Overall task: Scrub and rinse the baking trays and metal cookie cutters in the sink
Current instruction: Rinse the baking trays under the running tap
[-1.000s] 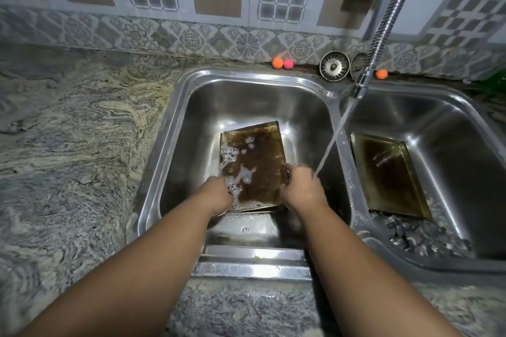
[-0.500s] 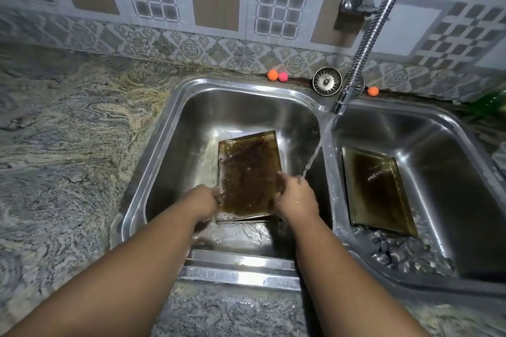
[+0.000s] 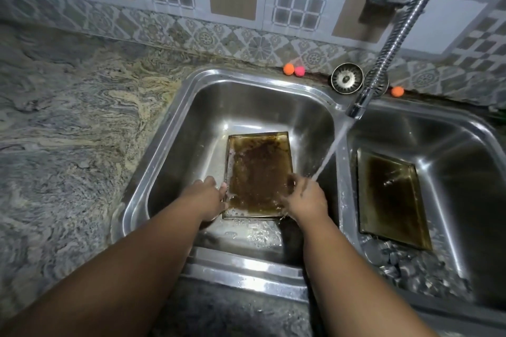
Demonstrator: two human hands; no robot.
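Water (image 3: 328, 156) from the hose (image 3: 383, 63) hits the right hand (image 3: 304, 197); it and the left hand (image 3: 208, 197) each grip a side edge of the brown baking tray (image 3: 258, 172).

A home kitchen: a tap (image 3: 405, 24) is running into a double steel sink (image 3: 175, 107) set in a granite counter (image 3: 68, 145), patterned wall tiles (image 3: 232, 35) lining behind.

Tray (image 3: 257, 172) in left basin (image 3: 246, 107); second tray (image 3: 388, 194) (cutters (image 3: 410, 268) before it) in right basin (image 3: 451, 139)
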